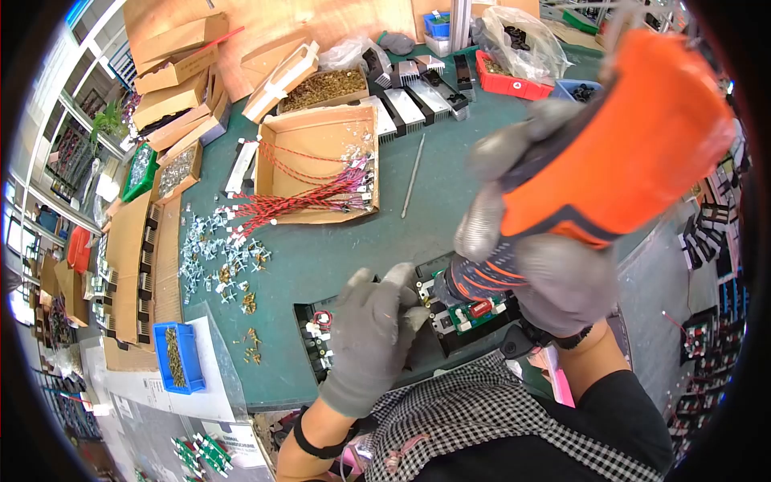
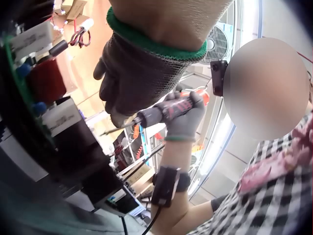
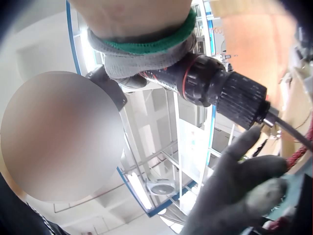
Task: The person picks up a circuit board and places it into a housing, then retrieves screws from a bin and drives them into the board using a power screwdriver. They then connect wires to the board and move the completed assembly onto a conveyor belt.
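Observation:
In the head view my gloved right hand (image 1: 566,277) grips an orange and black power screwdriver (image 1: 634,153), its black nose tilted down to the left. The nose overlaps a black housing (image 1: 454,341) holding a green circuit board (image 1: 466,323) with a red component. My gloved left hand (image 1: 365,337) is over the housing's left part, fingers toward the screwdriver's nose. From the right wrist, a left fingertip (image 3: 253,134) shows right at the chuck (image 3: 242,100), the other fingers loosely bent. The left wrist view shows the thin bit (image 2: 117,129) near the left fingertips.
A cardboard box (image 1: 321,128) of red-black wires (image 1: 313,201) stands behind the hands. Pale blue small parts (image 1: 213,249) and brass screws (image 1: 251,345) lie to the left. A blue bin (image 1: 193,353) sits front left. Finned black-and-white units (image 1: 401,104) line the back; a white stick (image 1: 414,177) lies mid-table.

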A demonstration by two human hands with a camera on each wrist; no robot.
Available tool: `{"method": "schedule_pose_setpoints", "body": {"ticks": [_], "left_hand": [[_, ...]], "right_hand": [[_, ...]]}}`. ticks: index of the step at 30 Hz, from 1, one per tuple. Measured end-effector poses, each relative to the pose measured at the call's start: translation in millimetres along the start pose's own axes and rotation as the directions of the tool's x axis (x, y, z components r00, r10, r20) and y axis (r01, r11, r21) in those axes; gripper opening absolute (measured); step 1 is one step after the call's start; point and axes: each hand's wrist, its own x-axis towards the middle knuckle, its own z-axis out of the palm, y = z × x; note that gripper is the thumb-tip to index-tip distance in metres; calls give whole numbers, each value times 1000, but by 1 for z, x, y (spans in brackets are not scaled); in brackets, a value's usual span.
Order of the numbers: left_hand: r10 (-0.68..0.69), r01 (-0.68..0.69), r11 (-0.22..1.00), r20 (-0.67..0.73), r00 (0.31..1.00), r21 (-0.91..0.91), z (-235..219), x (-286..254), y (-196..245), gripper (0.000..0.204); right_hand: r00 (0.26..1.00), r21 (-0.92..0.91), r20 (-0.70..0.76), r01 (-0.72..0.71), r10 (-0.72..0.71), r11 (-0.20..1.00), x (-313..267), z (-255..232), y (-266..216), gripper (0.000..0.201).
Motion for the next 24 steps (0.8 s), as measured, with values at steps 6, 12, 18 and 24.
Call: {"method": "schedule_pose_setpoints", "body": {"ticks": [6, 12, 18, 24], "left_hand": [[-207, 211, 977, -137, 969, 13, -34, -10, -16, 50], [-406, 393, 914, -260, 876, -103, -61, -41, -44, 51], [-476, 461, 878, -344, 809, -132, -82, -63, -76, 50], [-623, 556, 782, -341, 704, -281, -111, -79, -108, 49]], "right_hand": [[983, -143, -92, -171, 159, 975, -9, 8, 16, 63], [974, -140, -94, -217, 206, 966, -12, 10, 22, 62], [966, -173, -130, -244, 224, 954, -12, 16, 23, 60], [954, -156, -200, -255, 222, 954, -12, 26, 30, 50]]}}
